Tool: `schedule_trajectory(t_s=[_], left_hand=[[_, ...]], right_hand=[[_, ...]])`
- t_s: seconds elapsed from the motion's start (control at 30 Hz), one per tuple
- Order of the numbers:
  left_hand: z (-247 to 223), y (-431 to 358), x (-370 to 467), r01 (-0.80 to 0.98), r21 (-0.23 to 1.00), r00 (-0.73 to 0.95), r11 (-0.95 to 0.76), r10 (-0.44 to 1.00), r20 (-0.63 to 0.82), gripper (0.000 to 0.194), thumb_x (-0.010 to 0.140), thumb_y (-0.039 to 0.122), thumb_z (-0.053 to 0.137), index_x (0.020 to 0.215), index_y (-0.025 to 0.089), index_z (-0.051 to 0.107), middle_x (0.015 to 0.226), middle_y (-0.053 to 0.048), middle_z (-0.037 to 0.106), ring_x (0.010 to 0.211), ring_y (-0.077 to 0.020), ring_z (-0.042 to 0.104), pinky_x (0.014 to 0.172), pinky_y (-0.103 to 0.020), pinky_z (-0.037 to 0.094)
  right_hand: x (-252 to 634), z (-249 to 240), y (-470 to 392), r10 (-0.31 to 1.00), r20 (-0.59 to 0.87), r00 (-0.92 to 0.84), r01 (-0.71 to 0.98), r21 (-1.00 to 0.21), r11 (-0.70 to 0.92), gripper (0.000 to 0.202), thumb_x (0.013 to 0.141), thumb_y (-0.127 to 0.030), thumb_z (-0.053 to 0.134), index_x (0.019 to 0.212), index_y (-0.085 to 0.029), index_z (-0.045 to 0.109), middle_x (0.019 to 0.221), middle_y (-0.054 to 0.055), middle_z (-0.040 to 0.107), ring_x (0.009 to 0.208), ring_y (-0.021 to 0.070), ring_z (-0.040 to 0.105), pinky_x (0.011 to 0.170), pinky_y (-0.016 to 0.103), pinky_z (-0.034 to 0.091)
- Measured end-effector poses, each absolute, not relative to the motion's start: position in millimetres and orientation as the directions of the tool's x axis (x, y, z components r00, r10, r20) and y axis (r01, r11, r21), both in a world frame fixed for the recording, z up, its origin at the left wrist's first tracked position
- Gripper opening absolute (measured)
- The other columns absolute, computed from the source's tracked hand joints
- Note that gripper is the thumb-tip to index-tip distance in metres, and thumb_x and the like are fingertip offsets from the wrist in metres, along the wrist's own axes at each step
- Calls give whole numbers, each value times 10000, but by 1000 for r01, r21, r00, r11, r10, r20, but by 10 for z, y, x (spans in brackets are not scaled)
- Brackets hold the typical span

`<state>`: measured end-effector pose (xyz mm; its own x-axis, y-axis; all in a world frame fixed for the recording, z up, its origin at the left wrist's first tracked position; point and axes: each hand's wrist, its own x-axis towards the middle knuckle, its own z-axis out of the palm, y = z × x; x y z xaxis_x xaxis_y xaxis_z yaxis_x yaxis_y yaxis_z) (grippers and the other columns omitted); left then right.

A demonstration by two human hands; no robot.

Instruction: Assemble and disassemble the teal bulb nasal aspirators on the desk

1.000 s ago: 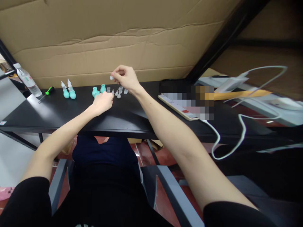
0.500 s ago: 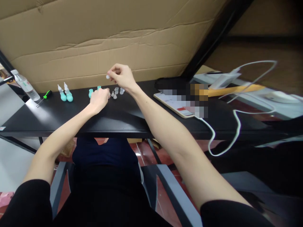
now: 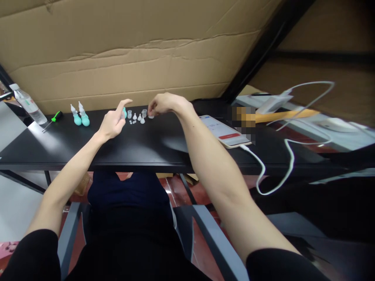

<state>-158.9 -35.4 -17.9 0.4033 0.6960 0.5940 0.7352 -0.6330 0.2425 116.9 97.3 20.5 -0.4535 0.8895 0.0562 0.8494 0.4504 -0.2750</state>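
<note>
And here's your right-end clear cup (image 3: 151, 116), right at your right hand (image 3: 163, 103); whether that grip pinches it, I can't tell. Left of the cup, white cone tips (image 3: 140, 117) stand point-up, probably for easy plucking, with small white discs (image 3: 131, 122) beyond, nearer you. Farther left, your left hand (image 3: 112, 123) hovers by a teal bulb (image 3: 125, 112), grip released, index extended. Behind the cup, the cardboard wall (image 3: 140, 74) limits reach; toward the table's (image 3: 137, 150) near edge there's working room.
</note>
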Motion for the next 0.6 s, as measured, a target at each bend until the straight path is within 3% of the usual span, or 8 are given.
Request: schedule_trajectory(t_s=[0.1, 0.2, 0.27, 0.33, 0.43, 0.5, 0.6], left_hand=[[-205, -358, -1543, 693, 229, 494, -684, 681, 540, 789, 1088, 350, 451, 1860, 188, 441, 1022, -75, 824, 848, -264, 789, 978, -445, 683], [-273, -285, -1559, 675, 220, 534, -704, 673, 512, 733, 1213, 530, 399, 1877, 219, 386, 1206, -146, 814, 1008, -290, 818, 1086, -498, 676], [-331, -202, -1591, 643, 222, 553, -733, 645, 527, 790, 1234, 668, 394, 1887, 227, 335, 1261, -154, 806, 1052, -279, 813, 1121, -495, 667], [-372, -129, -1617, 621, 209, 549, -756, 609, 572, 849, 1236, 749, 395, 1892, 221, 289, 1291, -155, 815, 1021, -249, 797, 1104, -465, 669], [-369, -106, -1621, 646, 215, 478, -732, 608, 634, 885, 1234, 772, 456, 1909, 229, 275, 1362, -173, 844, 932, -215, 788, 1032, -428, 684], [-333, -146, -1603, 680, 267, 406, -683, 653, 639, 919, 1217, 767, 545, 1935, 255, 287, 1417, -183, 857, 899, -208, 810, 1017, -428, 697], [-284, -215, -1573, 711, 324, 325, -624, 701, 635, 990, 1184, 750, 662, 1963, 258, 301, 1402, -176, 888, 920, -222, 863, 1057, -443, 712]], right_hand=[[1112, 9, 1183, 835, 127, -536, 815, -181, 551, 297, 769, -274, 1161, 740, -253, 866, 618, -23, 738, 553, 187, 718, 573, 313, 610], [1052, -83, 1240, 858, 103, -504, 836, -193, 514, 381, 663, -168, 1184, 681, -253, 813, 545, -39, 645, 533, 217, 701, 593, 375, 646], [1042, -46, 1172, 871, 185, -454, 845, -219, 487, 382, 711, -191, 1173, 693, -246, 795, 573, -13, 637, 636, 275, 758, 718, 473, 711], [1040, 51, 1026, 838, 359, -410, 814, -269, 514, 332, 846, -244, 1110, 746, -235, 793, 656, 33, 680, 783, 330, 810, 882, 569, 728], [1001, 230, 708, 694, 566, -446, 611, -374, 698, 243, 1089, -337, 893, 891, -227, 804, 805, 63, 779, 892, 299, 817, 1018, 535, 686], [943, 321, 495, 625, 514, -588, 432, -454, 780, 297, 1172, -435, 773, 953, -235, 782, 826, 39, 800, 829, 253, 779, 945, 466, 664], [836, 363, 290, 555, 448, -701, 342, -471, 813, 280, 1098, -444, 856, 960, -251, 708, 822, 8, 786, 796, 233, 734, 915, 433, 624]])
